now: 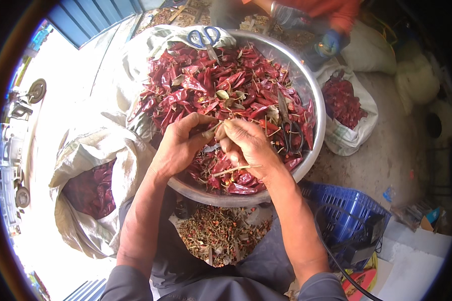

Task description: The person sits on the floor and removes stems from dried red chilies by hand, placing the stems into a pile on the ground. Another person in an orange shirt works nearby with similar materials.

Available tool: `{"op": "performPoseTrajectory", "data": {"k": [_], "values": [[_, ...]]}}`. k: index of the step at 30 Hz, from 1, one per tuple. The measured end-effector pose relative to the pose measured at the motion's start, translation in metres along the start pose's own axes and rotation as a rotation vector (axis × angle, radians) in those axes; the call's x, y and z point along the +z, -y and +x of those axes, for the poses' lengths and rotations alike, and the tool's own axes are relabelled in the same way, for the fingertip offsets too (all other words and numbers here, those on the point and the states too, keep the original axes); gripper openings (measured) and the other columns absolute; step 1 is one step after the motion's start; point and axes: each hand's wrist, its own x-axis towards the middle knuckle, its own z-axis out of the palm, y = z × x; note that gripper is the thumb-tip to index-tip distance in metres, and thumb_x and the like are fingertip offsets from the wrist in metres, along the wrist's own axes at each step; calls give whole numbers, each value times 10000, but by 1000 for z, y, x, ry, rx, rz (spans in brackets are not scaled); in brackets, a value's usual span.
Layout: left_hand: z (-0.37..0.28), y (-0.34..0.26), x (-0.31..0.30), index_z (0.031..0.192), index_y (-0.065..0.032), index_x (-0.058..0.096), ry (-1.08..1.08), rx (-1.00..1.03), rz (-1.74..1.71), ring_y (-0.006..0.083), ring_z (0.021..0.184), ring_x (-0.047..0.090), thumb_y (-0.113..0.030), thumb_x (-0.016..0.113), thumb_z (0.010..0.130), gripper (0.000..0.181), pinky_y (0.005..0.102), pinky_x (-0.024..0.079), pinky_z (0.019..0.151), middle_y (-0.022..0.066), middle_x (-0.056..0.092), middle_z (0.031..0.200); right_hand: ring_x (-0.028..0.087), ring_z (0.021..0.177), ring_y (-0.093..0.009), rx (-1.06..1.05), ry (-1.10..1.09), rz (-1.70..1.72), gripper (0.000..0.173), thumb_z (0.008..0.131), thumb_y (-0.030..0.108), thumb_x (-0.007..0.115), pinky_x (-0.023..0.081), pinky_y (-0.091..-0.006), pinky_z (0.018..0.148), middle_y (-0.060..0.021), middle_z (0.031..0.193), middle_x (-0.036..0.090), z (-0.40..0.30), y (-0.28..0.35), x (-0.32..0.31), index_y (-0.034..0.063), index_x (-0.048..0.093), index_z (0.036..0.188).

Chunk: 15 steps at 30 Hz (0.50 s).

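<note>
Dried red chili peppers [207, 81] fill a large round metal basin [318, 113]. Over its near half my two hands meet. My left hand [184, 141] pinches a chili, mostly hidden by the fingers, with its pale stem towards my right hand. My right hand [245, 145] has thumb and forefinger closed at that stem, and a dry twig [235, 170] sticks out below its curled fingers. Blue-handled scissors [206, 42] lie on the far rim side, over the chilies and a sack edge. Black-handled scissors [289, 128] rest on the chilies right of my right hand.
Open white woven sacks of chilies stand left [130, 150] and right [369, 109] of the basin. A blue plastic crate [339, 207] with a black cable is at the lower right. Stem debris [226, 233] covers the floor between my knees. A gloved co-worker [329, 43] sits across.
</note>
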Motion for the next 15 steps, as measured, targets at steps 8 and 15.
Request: {"op": "performPoseTrajectory", "data": {"k": [8,15], "values": [[3,-10,7,1091,-19,649,84,-166,-94,53,717,528,-102,641,935,176,211,412,627,-23,603,817,659,637,-260,-587,-224,-1016,287,955,307,664,502,-401,546,-110,707,641,7,-5,-7,39,570,916],[-1,5,9,1044,26,624,106,144,68,170,829,630,-74,673,892,189,371,515,762,162,660,860,638,642,-374,-635,-249,-1533,239,973,249,606,497,-473,563,-174,707,629,8,-3,-4,67,568,824]]}}
